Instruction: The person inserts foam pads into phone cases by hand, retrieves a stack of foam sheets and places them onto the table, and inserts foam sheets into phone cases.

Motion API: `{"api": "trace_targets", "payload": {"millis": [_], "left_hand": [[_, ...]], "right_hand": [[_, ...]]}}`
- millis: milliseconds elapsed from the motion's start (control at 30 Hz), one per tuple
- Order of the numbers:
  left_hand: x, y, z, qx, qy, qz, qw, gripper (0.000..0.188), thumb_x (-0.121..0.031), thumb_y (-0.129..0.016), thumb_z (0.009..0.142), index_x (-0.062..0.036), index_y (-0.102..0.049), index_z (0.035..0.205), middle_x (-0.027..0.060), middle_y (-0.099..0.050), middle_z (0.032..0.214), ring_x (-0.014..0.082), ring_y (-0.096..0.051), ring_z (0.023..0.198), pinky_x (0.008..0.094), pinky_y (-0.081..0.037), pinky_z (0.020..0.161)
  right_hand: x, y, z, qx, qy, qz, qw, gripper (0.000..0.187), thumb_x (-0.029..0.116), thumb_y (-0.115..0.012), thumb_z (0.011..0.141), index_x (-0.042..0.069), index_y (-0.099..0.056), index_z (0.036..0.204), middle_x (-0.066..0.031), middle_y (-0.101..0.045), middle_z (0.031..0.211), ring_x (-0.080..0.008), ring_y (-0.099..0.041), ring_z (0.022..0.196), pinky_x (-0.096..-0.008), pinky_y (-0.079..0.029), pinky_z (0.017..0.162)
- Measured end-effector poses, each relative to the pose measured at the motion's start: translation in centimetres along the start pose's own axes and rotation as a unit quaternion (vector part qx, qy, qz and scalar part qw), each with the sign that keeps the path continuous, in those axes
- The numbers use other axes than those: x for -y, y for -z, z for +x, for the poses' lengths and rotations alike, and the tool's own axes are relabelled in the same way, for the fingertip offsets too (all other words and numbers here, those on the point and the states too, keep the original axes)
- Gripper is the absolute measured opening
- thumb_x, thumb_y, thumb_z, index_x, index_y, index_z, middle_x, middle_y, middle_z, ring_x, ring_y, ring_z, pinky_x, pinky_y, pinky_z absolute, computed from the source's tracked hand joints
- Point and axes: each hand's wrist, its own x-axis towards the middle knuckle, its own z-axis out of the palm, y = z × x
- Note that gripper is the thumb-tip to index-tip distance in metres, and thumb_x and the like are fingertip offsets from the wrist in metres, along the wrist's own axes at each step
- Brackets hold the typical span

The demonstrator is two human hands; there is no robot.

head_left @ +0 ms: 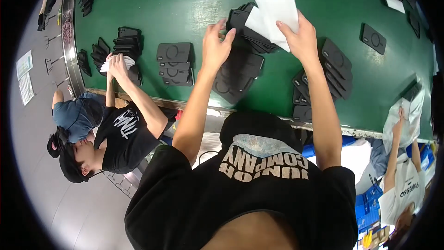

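Head view: the right hand (300, 39) grasps a fanned stack of flat, white, paper-like sheets (278, 9), thumb on top near their right edge, above the green tabletop (178, 23). Just left of the sheets, the left hand (216, 48) has its thumb and forefinger parted beside an overlapping pile of flat, black, round-cornered phone cases (238, 19); it appears to grip nothing, though whether a fingertip touches the pile I cannot tell. The sheets look light and limp, likely to slide apart or crease, so a broad pinch near one edge should suit them. The cases seem light but stiffer, perhaps smooth enough to slip over one another, and are probably best held by opposite side rims.
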Motion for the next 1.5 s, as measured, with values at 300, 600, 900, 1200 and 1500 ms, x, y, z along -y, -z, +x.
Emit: {"api": "trace_targets", "payload": {"millis": [300, 600, 900, 1200, 1500], "left_hand": [[0.2, -1.7, 0.5, 0.071, 0.005, -0.162, 0.984, 0.039, -0.004, -0.075, 0.075, 0.0047, -0.064, 0.111, 0.0113, -0.06, 0.097, 0.0132, -0.057, 0.064, 0.0234, -0.048, 0.059], [5.9, -1.5, 2.3, 0.148, -0.186, -0.079, 0.968, 0.027, -0.003, -0.073, 0.077, -0.0054, -0.071, 0.104, 0.0117, -0.064, 0.104, 0.0154, -0.059, 0.065, 0.0249, -0.049, 0.061], [4.1, 0.6, 2.9, 0.127, -0.391, 0.096, 0.906, 0.02, -0.01, -0.075, 0.076, -0.0059, -0.074, 0.096, 0.0059, -0.068, 0.08, 0.0153, -0.054, 0.057, 0.0242, -0.044, 0.057], [-0.1, -3.3, 2.5, 0.164, -0.071, 0.014, 0.984, 0.021, -0.015, -0.078, 0.073, -0.0023, -0.071, 0.089, 0.0044, -0.063, 0.065, 0.0138, -0.051, 0.053, 0.0253, -0.042, 0.054], [3.0, -2.3, 4.0, 0.181, -0.303, -0.024, 0.935, 0.013, -0.002, -0.068, 0.076, -0.0051, -0.071, 0.089, 0.0034, -0.067, 0.08, 0.0157, -0.057, 0.065, 0.027, -0.046, 0.061]], "right_hand": [[-1.1, -7.5, -0.1, -0.127, 0.106, -0.121, 0.979, 0.041, 0.016, -0.068, 0.081, 0.002, -0.058, 0.119, -0.0143, -0.065, 0.107, -0.029, -0.063, 0.087, -0.0364, -0.049, 0.079], [0.6, 1.0, -1.0, -0.282, -0.021, 0.162, 0.945, 0.036, 0.009, -0.069, 0.085, -0.008, -0.054, 0.113, -0.0167, -0.063, 0.093, -0.0192, -0.062, 0.085, -0.0261, -0.051, 0.073], [-2.5, 3.7, -2.1, -0.039, -0.011, -0.144, 0.989, 0.025, 0.014, -0.07, 0.082, 0.003, -0.067, 0.105, -0.002, -0.066, 0.095, -0.0157, -0.057, 0.076, -0.0268, -0.046, 0.072], [-4.6, -5.1, 0.0, -0.138, 0.151, -0.21, 0.956, 0.025, 0.017, -0.07, 0.082, 0.004, -0.066, 0.103, -0.0053, -0.066, 0.097, -0.0212, -0.058, 0.083, -0.0311, -0.047, 0.075], [-2.0, 4.7, -1.9, -0.357, -0.04, 0.23, 0.904, 0.042, 0.011, -0.069, 0.086, -0.009, -0.05, 0.117, -0.017, -0.063, 0.099, -0.0181, -0.063, 0.08, -0.0223, -0.051, 0.071]]}}
